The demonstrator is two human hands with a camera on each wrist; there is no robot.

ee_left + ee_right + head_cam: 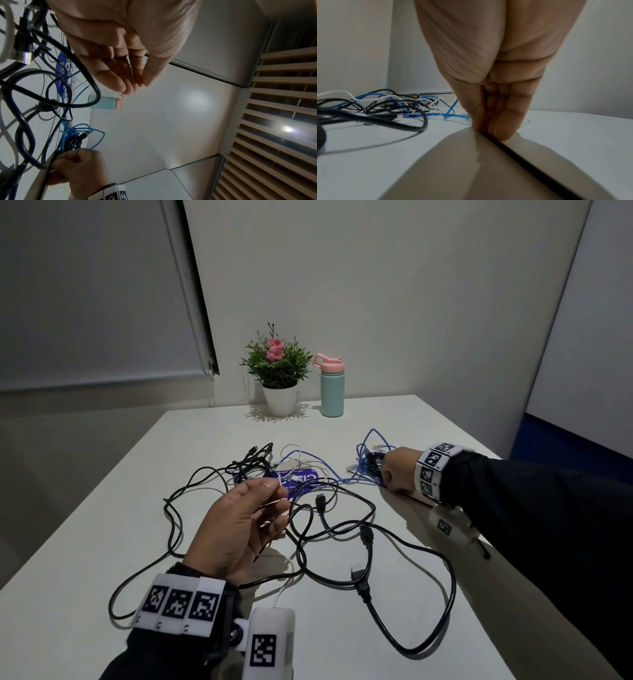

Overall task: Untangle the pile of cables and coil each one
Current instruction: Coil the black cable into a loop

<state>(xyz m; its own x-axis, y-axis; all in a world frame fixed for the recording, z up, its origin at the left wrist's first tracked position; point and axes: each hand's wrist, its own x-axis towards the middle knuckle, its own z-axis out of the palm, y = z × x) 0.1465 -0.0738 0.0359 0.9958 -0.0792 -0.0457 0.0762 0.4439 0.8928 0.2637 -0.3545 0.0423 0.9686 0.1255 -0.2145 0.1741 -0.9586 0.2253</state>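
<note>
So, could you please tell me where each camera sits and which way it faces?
Head: worn on the head, looking forward and down at the table, cables, both hands and sleeves.
Left wrist: along the left hand, rolled sideways, toward wall and ceiling; the right hand shows too.
Right wrist: low over the table, along the right hand's closed grip on a black cable.
All three share the blue cable.
</note>
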